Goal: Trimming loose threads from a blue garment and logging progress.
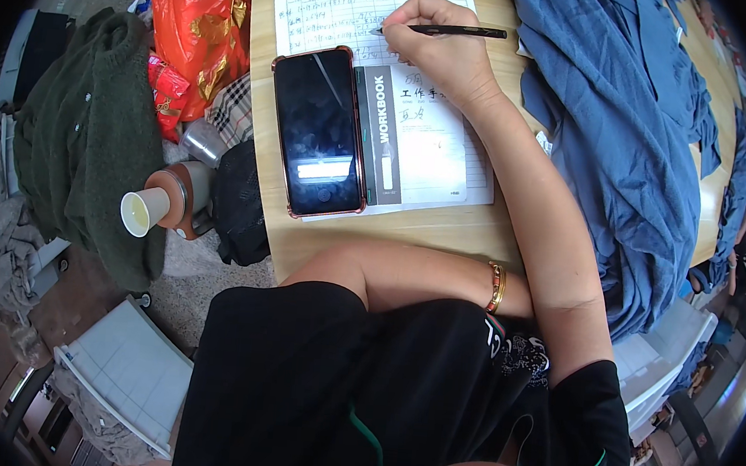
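Wooden table (443,230) carries my form (338,7); above the phone (319,131), my right hand (436,45) pinches a pen (459,31); left hand hidden.

Phone (319,132) lies on the table (443,230) w/ its right edge over the workbook (420,140), form sheet (347,7) behind both, right hand (436,50) w/ pen (459,31) on that sheet, cloth pile (626,139) to the right — paper cup (142,211) off-table at left.
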`<state>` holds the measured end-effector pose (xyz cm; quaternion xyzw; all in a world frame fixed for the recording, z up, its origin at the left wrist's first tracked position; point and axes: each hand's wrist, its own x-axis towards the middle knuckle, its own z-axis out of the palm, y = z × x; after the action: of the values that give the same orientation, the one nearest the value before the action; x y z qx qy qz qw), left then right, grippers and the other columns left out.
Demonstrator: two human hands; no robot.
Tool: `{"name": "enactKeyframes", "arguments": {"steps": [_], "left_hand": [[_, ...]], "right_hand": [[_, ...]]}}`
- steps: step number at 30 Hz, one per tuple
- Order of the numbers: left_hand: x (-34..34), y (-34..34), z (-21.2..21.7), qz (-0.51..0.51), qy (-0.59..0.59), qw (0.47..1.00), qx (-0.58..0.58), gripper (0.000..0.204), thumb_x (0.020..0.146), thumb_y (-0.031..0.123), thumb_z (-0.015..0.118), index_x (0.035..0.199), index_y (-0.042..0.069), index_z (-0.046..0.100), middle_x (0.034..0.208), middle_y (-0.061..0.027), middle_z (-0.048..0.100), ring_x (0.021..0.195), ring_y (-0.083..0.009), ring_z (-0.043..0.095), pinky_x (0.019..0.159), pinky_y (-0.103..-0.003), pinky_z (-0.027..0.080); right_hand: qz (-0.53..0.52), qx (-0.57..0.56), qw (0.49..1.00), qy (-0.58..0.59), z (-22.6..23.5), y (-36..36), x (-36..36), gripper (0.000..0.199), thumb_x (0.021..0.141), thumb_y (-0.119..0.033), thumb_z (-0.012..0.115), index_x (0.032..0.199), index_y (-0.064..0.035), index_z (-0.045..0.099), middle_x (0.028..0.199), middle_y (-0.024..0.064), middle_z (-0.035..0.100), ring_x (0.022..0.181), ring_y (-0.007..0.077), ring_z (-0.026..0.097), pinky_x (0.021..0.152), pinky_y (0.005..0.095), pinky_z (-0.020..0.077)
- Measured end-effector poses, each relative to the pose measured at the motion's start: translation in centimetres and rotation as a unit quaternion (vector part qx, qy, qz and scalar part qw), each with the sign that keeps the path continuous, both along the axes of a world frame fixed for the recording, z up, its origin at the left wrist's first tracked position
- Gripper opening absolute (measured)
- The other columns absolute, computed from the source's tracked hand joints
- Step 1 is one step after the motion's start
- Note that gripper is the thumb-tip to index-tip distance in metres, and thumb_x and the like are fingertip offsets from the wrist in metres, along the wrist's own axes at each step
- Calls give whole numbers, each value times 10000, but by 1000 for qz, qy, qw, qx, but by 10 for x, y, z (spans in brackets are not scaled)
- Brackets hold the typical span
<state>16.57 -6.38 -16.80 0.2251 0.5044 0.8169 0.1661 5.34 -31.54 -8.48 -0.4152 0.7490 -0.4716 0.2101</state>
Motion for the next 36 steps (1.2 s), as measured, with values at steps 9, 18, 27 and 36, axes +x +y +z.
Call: {"name": "enactKeyframes", "arguments": {"steps": [9,18,27,36], "left_hand": [[3,-11,5,-19,-6,1000,3,402,966,220,662,1314,18,665,1337,-193,666,1210,-251,612,1075,-363,445],[3,-16,9,-36,-16,999,3,399,960,215,673,1305,16,671,1325,-191,673,1202,-247,613,1068,-362,448],[3,-21,14,-55,-26,998,3,395,953,210,684,1296,13,677,1313,-190,680,1194,-243,614,1061,-361,451],[3,-31,21,-41,-6,999,9,380,960,197,670,1288,6,679,1301,-192,685,1186,-242,619,1053,-363,459]], "right_hand": [[-8,-9,1000,14,-3,0,-1,103,893,-140,715,920,-47,750,784,48,735,675,68,665,636,218,539],[-26,-9,1000,5,-6,-2,-2,112,900,-156,709,924,-57,756,773,49,737,667,65,675,608,210,535],[-21,3,1000,1,-3,-2,-1,91,893,-143,713,869,-57,732,742,36,719,630,60,645,588,206,510],[-26,-19,999,-12,-8,-2,-3,115,897,-162,721,882,-48,733,744,39,718,635,57,646,593,199,516]]}}
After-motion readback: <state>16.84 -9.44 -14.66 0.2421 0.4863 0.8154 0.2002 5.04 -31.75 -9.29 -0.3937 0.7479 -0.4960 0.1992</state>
